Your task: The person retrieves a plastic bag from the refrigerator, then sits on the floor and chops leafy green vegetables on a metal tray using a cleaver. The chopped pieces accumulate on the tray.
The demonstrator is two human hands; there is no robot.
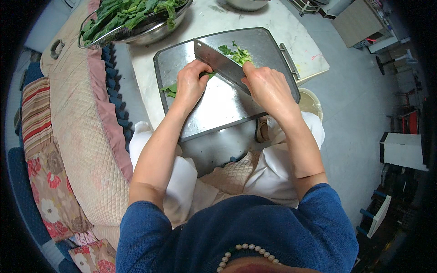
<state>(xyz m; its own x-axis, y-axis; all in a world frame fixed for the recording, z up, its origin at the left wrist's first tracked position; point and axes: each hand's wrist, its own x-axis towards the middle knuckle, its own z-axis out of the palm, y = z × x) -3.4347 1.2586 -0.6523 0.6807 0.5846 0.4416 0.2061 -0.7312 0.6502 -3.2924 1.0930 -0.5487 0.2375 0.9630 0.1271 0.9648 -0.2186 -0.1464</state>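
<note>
A metal cutting board (218,105) with a dark rim lies before me, overhanging the table's near edge. My right hand (269,85) grips a cleaver (218,61), its broad blade slanting across the board towards the upper left. Left of the blade, my left hand (193,80) holds leafy greens (210,74) down on the board, the fingers curled close to the steel. A leaf end (169,89) sticks out past that hand near the board's left edge. Chopped green pieces (241,55) form a small pile on the blade's far side.
A steel bowl (160,34) and a mesh basket (102,39) heaped with leafy greens (129,13) stand at the table's far left. Another metal bowl (247,3) is at the back. A bucket (310,102) sits on the floor right of the board. A quilted sofa (78,112) runs along the left.
</note>
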